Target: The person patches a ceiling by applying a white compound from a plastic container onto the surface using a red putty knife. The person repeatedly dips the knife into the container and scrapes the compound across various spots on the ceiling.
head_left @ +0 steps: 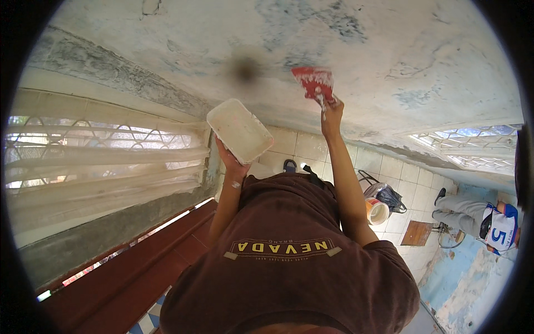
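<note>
In my left hand (232, 158) I hold a pale rectangular plastic tub (240, 131), gripped from beneath and tilted; a whitish coating lines its inside. My right hand (332, 118) is raised at the wall with its fingers closed round the handle of a red putty knife (315, 83). White putty smears the knife's wide blade, and more of it clings near the fingers. The blade is against or very close to the wall (378, 83); I cannot tell whether it touches. Patches of grey and bluish stain show through the wall's whitish surface.
A curtained window (105, 147) with a patterned grille lies left, above a dark red door (139, 267). On the tiled floor (400, 189) right of me are a white and orange bucket (377, 211) and a black bag (391, 196). Another person (473, 220) stands far right, near a brown board (418, 233).
</note>
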Available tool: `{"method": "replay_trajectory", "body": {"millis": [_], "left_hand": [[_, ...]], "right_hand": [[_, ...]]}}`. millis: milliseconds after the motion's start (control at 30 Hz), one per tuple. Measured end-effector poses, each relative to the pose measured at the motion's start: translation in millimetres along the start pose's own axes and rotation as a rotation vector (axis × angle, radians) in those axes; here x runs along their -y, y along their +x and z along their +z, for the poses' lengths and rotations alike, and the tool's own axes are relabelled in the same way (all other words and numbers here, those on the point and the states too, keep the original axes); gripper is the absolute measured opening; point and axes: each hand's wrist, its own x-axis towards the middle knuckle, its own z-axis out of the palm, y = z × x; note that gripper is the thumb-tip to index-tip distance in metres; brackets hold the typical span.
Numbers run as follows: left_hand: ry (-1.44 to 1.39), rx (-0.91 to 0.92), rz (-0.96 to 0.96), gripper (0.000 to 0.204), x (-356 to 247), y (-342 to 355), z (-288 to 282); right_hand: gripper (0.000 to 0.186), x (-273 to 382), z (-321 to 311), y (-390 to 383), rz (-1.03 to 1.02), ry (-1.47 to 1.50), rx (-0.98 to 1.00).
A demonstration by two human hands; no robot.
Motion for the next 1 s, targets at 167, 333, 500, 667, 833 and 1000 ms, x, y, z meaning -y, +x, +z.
{"method": "replay_trajectory", "body": {"millis": [167,333,500,667,833,1000], "left_hand": [[-0.003,0.054,-0.050,0.065,2,1,10],[0.119,0.083,0.051,0.065,8,-13,30],[0.109,0.079,0.025,0.065,10,-11,15],[0.066,0.073,-0.023,0.066,10,-11,18],[0.025,0.069,-0.052,0.069,7,-4,19],[0.005,0.056,-0.018,0.069,2,-9,23]], "right_hand": [[0.020,-82,-31,25,-0.065,0.251,-0.105],[0.021,-147,-74,-21,0.352,0.377,-0.330],[0.024,-147,-62,-34,0.573,0.388,-0.304],[0.027,-46,-9,13,0.360,0.700,-0.016],[0.031,132,-11,33,0.030,0.410,-0.135],[0.024,181,-21,-10,-0.301,0.004,-0.261]]}}
